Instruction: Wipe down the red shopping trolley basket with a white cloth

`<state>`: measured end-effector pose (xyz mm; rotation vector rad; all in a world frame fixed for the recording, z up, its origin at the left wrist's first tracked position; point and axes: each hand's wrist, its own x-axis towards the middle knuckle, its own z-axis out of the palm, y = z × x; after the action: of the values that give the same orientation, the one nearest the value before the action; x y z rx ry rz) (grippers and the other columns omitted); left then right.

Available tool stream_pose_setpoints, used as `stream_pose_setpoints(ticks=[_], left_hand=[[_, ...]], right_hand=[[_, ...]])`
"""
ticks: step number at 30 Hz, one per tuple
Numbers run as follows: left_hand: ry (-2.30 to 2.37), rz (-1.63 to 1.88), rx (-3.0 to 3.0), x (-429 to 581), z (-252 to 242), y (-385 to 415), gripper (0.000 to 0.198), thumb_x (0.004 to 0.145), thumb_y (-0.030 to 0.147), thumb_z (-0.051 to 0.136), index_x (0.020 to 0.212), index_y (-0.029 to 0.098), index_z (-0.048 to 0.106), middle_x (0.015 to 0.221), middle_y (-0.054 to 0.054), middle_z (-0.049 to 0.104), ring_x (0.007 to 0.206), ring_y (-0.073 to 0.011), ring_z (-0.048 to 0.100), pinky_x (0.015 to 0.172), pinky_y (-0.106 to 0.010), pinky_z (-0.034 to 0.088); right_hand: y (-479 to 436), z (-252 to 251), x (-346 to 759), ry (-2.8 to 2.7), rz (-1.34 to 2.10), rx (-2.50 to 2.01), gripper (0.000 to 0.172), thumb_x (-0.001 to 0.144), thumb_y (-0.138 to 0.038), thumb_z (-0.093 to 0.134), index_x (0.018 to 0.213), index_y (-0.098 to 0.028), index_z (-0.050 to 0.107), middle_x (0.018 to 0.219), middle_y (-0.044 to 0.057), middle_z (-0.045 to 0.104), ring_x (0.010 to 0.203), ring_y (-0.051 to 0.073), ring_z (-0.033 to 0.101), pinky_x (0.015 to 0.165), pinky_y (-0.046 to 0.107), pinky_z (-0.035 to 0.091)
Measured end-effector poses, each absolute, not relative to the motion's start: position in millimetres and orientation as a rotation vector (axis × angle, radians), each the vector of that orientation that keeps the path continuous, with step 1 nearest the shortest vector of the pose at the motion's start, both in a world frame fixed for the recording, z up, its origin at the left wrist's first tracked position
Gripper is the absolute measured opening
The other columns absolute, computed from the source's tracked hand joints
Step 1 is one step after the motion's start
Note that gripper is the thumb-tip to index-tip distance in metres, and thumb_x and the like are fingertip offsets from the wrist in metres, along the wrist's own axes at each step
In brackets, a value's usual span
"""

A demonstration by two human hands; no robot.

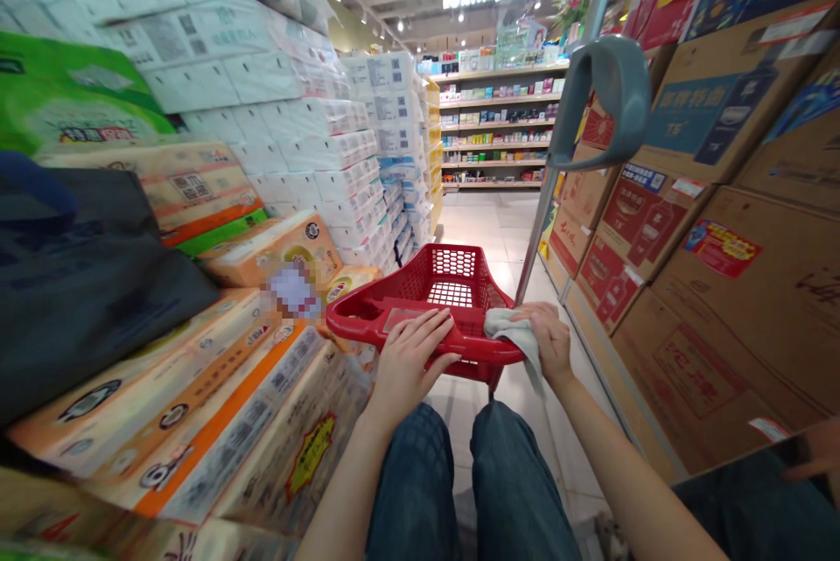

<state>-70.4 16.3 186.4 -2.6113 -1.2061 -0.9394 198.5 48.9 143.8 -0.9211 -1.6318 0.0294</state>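
A red plastic shopping basket [486,276] with mesh walls stands in front of my knees, its long grey pull handle [607,106] raised at the right. My left hand [413,351] holds the near rim, fingers laid over the top and thumb on the near side. At the rim's right corner, my right hand [548,335] is closed on a pale grey cloth [515,332]. The cloth lies against the red rim, and one end hangs down below it. Mesh and floor show through the basket's bottom.
Tissue packs [216,421] are piled close on the left, with a dark bag [98,281] on them. Stacked cartons [722,263] line the right side. Tiled floor [495,224] runs between them toward shelves [495,119]. Part of another person [774,500] shows at lower right.
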Motion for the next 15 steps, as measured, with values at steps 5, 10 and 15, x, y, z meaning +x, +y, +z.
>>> stream_pose_setpoints(ticks=[5, 10, 15], left_hand=[[-1.245, -0.949, -2.595, -66.7, 186.9, 15.2, 0.046, 0.095, 0.041, 0.053, 0.138, 0.026, 0.048, 0.142, -0.004, 0.053, 0.134, -0.0215, 0.045, 0.106, -0.039, 0.035], [-1.276, -0.949, -2.577, -57.8, 185.3, 16.9, 0.046, 0.094, 0.041, 0.054, 0.138, 0.026, 0.048, 0.142, -0.004, 0.053, 0.134, -0.0209, 0.045, 0.107, -0.04, 0.035], [-1.274, -0.982, -2.572, -45.5, 184.6, 21.2, 0.044, 0.094, 0.033, 0.055, 0.137, 0.025, 0.048, 0.142, -0.004, 0.053, 0.134, -0.0204, 0.044, 0.107, -0.039, 0.036]], right_hand=[[37.3, 145.4, 183.8, -1.461, 0.139, -1.01, 0.04, 0.098, -0.03, 0.034, 0.084, -0.021, 0.07, 0.095, 0.005, 0.071, 0.096, 0.02, 0.063, 0.092, 0.04, 0.043], [12.4, 140.2, 150.9, -1.306, -0.141, -1.135, 0.03, 0.097, -0.025, 0.037, 0.091, -0.019, 0.066, 0.097, 0.007, 0.068, 0.1, 0.021, 0.061, 0.092, 0.04, 0.044], [3.7, 159.3, 100.7, -1.596, -0.359, -1.309, 0.029, 0.096, -0.023, 0.042, 0.115, -0.019, 0.064, 0.117, 0.01, 0.066, 0.115, 0.023, 0.057, 0.107, 0.044, 0.035]])
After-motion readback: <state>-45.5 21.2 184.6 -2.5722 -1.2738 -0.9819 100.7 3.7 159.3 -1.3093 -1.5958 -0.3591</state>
